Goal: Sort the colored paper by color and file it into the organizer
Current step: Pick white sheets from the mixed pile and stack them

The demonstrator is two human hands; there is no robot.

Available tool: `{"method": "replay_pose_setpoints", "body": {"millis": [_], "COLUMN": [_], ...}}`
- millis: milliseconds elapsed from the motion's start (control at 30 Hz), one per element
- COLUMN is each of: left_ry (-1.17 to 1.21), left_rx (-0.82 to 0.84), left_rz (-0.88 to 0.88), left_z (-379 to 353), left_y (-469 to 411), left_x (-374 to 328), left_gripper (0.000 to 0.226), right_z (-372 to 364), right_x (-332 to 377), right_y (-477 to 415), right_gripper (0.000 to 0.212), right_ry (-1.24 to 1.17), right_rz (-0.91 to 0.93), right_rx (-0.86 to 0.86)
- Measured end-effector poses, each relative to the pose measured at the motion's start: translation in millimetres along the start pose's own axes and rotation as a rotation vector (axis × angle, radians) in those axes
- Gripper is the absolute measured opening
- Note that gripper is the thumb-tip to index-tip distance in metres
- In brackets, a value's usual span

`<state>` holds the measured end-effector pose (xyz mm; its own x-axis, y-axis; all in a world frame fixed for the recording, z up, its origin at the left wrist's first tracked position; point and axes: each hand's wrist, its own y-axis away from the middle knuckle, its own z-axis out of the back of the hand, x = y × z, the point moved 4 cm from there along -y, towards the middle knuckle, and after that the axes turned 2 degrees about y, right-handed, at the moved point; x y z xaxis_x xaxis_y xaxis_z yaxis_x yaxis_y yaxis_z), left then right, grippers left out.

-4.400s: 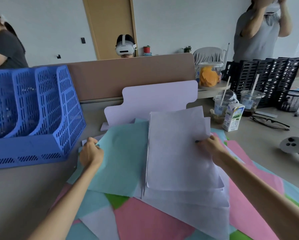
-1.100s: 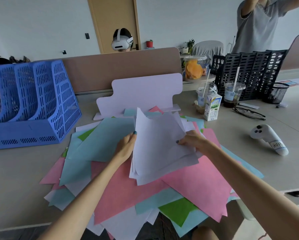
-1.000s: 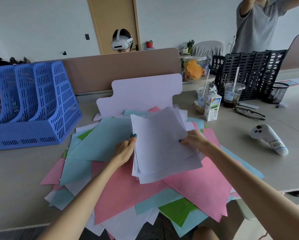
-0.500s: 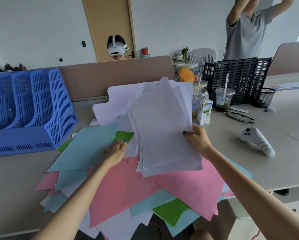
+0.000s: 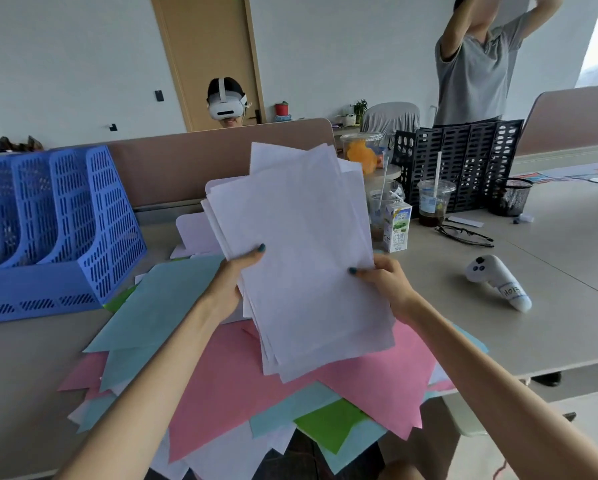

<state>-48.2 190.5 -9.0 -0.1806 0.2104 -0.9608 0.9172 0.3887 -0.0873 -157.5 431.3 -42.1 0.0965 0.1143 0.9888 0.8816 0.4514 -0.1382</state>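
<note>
I hold a loose stack of white paper (image 5: 297, 258) tilted up above the table. My left hand (image 5: 233, 282) grips its left edge and my right hand (image 5: 384, 282) grips its right edge. Beneath it lies a messy pile of coloured sheets: pink paper (image 5: 256, 382), light blue paper (image 5: 159, 306) and green paper (image 5: 328, 424). The blue plastic organizer (image 5: 58, 230) with several upright slots stands at the left of the table, apart from both hands.
A white cardboard divider (image 5: 193, 233) stands behind the pile. To the right are a milk carton (image 5: 397, 226), drink cups (image 5: 432, 202), glasses (image 5: 463, 233), a white controller (image 5: 498, 282) and a black organizer (image 5: 463, 161). Two people are behind the desk partition (image 5: 186, 164).
My left hand left the blue sheet and took the left edge of the white stack. Both hands have raised the stack higher and more upright.
</note>
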Motion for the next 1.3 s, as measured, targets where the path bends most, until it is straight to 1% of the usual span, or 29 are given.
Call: {"method": "replay_pose_setpoints", "body": {"millis": [100,167,233,300,367,433,500,533,600,700,767,833,867,1000,1067,1133,1200,1233,1300], "left_ry": [-0.023,-0.078,-0.131,-0.144,-0.134,-0.121,-0.102,-0.097,-0.107,-0.099,-0.126,-0.151,-0.158,-0.200,-0.192,-0.158,-0.099,-0.093,-0.129], "left_rx": [0.026,0.051,0.086,0.106,0.111,0.090,0.042,0.032,0.024,0.008,0.059,0.099,0.109,0.062,0.040,0.039,0.012,0.010,0.079], "left_rz": [0.007,-0.006,-0.018,-0.022,-0.040,-0.095,-0.163,-0.186,-0.208,-0.237,-0.260,-0.264,-0.253,-0.223,-0.231,-0.246,-0.254,-0.241,-0.166], "left_z": [0.7,1.5,0.4,-0.8,-3.2,-6.4,-5.8,-4.9,-0.4,8.6,9.5,7.2,4.7,-10.6,-16.2,-19.6,-13.7,-9.0,-1.4], "left_y": [1.7,2.9,4.8,6.2,7.1,6.3,5.2,5.4,7.0,11.1,11.4,10.7,10.2,7.3,5.0,2.8,1.4,1.7,4.7], "left_x": [-6.8,-13.3,-20.4,-29.6,-43.4,-59.1,-74.7,-79.6,-82.5,-80.7,-83.3,-88.2,-90.4,-94.9,-98.6,-100.8,-94.1,-85.4,-59.5], "left_gripper": [0.036,0.040,0.042,0.043,0.042,0.036,0.032,0.035,0.044,0.043,0.044,0.044,0.042,0.026,0.020,0.023,0.027,0.032,0.054], "right_z": [-6.7,-14.5,-22.1,-29.5,-36.0,-41.4,-46.2,-48.1,-50.9,-49.4,-46.1,-44.9,-45.7,-56.2,-60.0,-61.0,-60.8,-59.7,-58.0], "right_x": [0.7,3.0,10.1,23.2,40.0,58.4,75.2,81.2,85.1,78.2,78.3,83.6,87.1,92.8,95.1,95.6,87.2,77.8,52.9], "right_y": [-3.3,-4.9,-6.5,-8.1,-9.8,-10.9,-11.8,-11.4,-10.7,-11.9,-14.1,-16.0,-16.1,-17.5,-17.6,-17.0,-15.8,-14.8,-11.0], "right_gripper": [0.017,0.026,0.036,0.043,0.040,0.029,0.019,0.019,0.028,0.060,0.067,0.064,0.057,0.017,0.007,0.008,0.017,0.021,0.024], "right_ry": [-0.008,-0.036,-0.064,-0.078,-0.085,-0.085,-0.069,-0.055,-0.040,-0.091,-0.148,-0.146,-0.116,0.068,0.062,0.012,-0.035,-0.061,-0.089], "right_rz": [-0.084,-0.129,-0.118,-0.056,0.011,0.112,0.200,0.220,0.226,0.190,0.186,0.197,0.196,0.224,0.268,0.293,0.269,0.224,0.109], "right_rx": [0.056,0.131,0.159,0.132,0.064,0.010,-0.011,-0.012,0.000,-0.005,-0.015,-0.003,0.007,0.062,0.027,-0.027,-0.049,-0.049,-0.030]}}
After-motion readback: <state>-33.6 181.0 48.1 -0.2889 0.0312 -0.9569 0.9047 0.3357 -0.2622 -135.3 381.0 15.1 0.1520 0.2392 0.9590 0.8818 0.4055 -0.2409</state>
